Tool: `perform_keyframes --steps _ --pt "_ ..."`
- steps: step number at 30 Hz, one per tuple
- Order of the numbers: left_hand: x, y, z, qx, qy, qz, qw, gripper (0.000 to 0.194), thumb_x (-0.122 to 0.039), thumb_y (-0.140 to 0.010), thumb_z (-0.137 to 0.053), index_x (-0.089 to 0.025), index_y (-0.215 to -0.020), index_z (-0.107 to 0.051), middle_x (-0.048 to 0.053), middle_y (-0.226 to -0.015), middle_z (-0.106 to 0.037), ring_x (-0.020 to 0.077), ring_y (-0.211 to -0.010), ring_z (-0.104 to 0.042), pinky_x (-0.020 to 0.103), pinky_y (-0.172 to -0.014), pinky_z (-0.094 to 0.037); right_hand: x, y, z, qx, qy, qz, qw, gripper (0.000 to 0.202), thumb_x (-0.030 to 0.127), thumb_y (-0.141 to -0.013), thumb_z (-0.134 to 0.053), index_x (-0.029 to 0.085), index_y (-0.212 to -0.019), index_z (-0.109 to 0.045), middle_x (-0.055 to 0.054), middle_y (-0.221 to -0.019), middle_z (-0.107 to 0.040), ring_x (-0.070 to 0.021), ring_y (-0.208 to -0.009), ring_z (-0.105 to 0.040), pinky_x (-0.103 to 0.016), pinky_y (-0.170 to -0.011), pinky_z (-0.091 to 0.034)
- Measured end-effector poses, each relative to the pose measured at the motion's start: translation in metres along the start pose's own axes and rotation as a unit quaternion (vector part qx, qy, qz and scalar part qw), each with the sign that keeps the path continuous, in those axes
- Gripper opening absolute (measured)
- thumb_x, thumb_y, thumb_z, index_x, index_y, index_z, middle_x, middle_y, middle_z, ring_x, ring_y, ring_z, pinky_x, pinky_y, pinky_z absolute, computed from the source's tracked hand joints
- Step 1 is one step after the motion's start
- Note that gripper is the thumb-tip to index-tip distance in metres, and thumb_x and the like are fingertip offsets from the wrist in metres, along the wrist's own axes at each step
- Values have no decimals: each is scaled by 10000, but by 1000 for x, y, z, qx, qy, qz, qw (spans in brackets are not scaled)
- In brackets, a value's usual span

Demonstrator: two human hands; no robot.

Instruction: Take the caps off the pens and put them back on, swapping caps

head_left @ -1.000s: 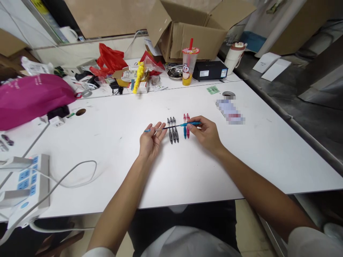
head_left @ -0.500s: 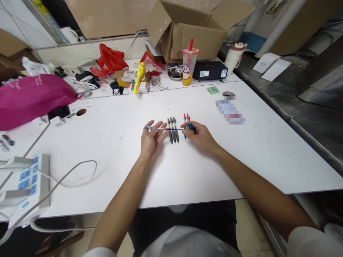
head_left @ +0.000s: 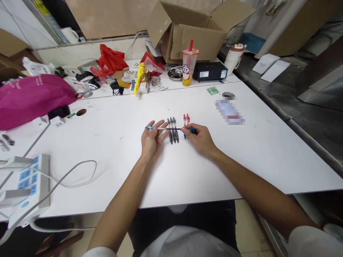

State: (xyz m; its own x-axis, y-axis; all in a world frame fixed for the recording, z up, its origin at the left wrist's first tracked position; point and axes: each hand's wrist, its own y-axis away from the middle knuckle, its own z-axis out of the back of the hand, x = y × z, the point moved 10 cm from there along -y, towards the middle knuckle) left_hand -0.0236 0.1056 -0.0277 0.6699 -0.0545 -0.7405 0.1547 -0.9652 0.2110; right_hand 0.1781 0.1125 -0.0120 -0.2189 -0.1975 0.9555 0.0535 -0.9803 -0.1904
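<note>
A pen lies taken apart between my two hands. My left hand point(head_left: 150, 143) pinches its clear upper barrel with a blue end point(head_left: 149, 127) between thumb and fingers, the other fingers spread. A thin dark refill point(head_left: 173, 129) sticks out of that barrel to the right. My right hand point(head_left: 203, 140) is closed around the blue grip section point(head_left: 192, 130), with thumb and forefinger at the refill's right end. Beneath the refill, three black pens point(head_left: 174, 135) lie side by side on the table. To their right are two red-topped pens point(head_left: 184, 117), partly covered by my right hand; a blue tip shows below.
The white table point(head_left: 112, 178) carries a power strip point(head_left: 43, 178) with a looping cable at left. A drink cup point(head_left: 190, 66), black box point(head_left: 210, 71) and cardboard box point(head_left: 195, 41) stand behind. A tape roll point(head_left: 228, 94) and a blurred packet point(head_left: 230, 112) lie at right.
My right hand has tipped the blue grip section lower, more in line with the refill, and its fingers have closed in at the refill's end. My left hand has hardly moved.
</note>
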Motion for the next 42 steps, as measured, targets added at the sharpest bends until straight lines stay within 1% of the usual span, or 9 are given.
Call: perform_keyframes --steps 3,6,11,17,20,23,27,35,42 --pt "-6 -2 4 -18 15 -7 1000 104 -77 -992 -517 -178 -1020 -515 188 -1358 -685 298 -1325 -627 519 -1067 -554 0 -2 5 -8 -2 3 1000 351 541 -890 -694 195 -844 -732 1 -676 -581 -139 -621 -460 -301 -576 -363" --pt "-13 -5 5 -12 19 -9 1000 105 -96 -1005 -526 -172 -933 -538 176 -1409 -658 283 -1379 -580 502 -1094 -534 0 -4 11 -17 -9 -3 1000 375 564 -874 -703 196 -811 -727 12 -628 -553 -138 -598 -459 -304 -574 -377" --pt "-15 -8 7 -17 48 1 999 53 -126 -1003 -572 -179 -1004 -576 157 -1433 -644 272 -1403 -553 487 -1112 -520 3 -4 15 -23 -23 -10 999 403 589 -862 -705 192 -794 -724 42 -567 -460 -123 -552 -403 -303 -551 -351" --pt "-13 -10 10 -23 68 4 997 145 -120 -1011 -566 -177 -1144 -564 158 -1434 -642 252 -1383 -571 393 -1112 -530 1 -3 14 -17 -20 -19 999 380 566 -859 -716 189 -810 -735 53 -555 -430 -116 -542 -385 -299 -545 -333" --pt "-11 -11 8 -12 65 8 998 127 -111 -1008 -564 -154 -1126 -564 190 -1415 -649 258 -1371 -581 367 -1109 -532 1 -3 13 -13 -12 -15 1000 382 567 -865 -708 190 -804 -731 49 -560 -437 -115 -543 -384 -296 -541 -322" --pt "-10 -11 7 -6 66 12 998 126 -117 -1003 -570 -150 -1124 -562 213 -1430 -632 271 -1379 -571 378 -1114 -527 3 -4 15 -23 -13 -17 1000 400 580 -852 -714 184 -806 -739 48 -557 -433 -117 -544 -387 -294 -532 -315" --pt "-9 -11 6 1 66 13 998 122 -123 -998 -580 -160 -1114 -563 206 -1434 -630 266 -1380 -568 381 -1123 -517 5 -4 16 -25 -15 -14 999 418 593 -851 -708 179 -813 -753 43 -554 -438 -121 -550 -401 -295 -530 -321" --pt "-9 -11 6 0 61 10 998 24 -142 -1018 -553 -165 -1023 -553 190 -1425 -643 253 -1366 -589 355 -1104 -536 7 -3 14 -13 2 3 1000 408 573 -883 -686 182 -786 -754 33 -558 -467 -115 -537 -387 -294 -529 -326" --pt "-10 -9 4 -2 42 6 999 56 -149 -1026 -541 -159 -971 -550 191 -1410 -653 250 -1356 -600 343 -1102 -540 11 -3 17 -28 1 0 1000 402 559 -887 -680 176 -798 -763 36 -553 -454 -112 -529 -375 -295 -528 -317"
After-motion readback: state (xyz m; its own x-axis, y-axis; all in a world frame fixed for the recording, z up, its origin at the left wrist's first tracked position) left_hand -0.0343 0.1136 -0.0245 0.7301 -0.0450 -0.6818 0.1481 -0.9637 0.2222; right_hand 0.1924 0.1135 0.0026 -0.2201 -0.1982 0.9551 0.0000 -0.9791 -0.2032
